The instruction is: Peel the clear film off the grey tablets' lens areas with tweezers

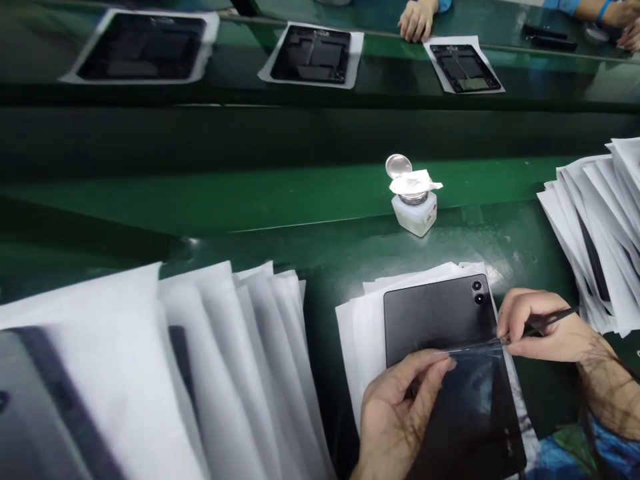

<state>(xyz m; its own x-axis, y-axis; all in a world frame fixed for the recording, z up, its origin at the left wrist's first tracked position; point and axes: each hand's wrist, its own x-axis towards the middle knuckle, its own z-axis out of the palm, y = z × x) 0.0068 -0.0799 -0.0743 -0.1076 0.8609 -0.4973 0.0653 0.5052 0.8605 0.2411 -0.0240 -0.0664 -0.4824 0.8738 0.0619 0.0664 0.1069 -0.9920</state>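
Note:
A dark tablet [430, 313] with two camera lenses at one corner lies back side up on white sheets [357, 353]. Across its middle stretches a clear plastic film [475, 348], its edge lifted off the back. My left hand [400, 407] pinches that edge between thumb and fingertips, over the tablet's left part. At the tablet's right edge, my right hand [545, 327] is closed around slim dark tweezers [555, 319]. Their tips are by the film's other corner; whether the fingers also grip the film is hard to see.
White sheets with tablets between them lean in stacks at left [250, 347] and right [595, 227]. A white dispenser bottle [416, 217] with its lid up stands behind the tablet. Several tablet housings [313, 57] lie on the far green line, where another person's hand [419, 19] rests.

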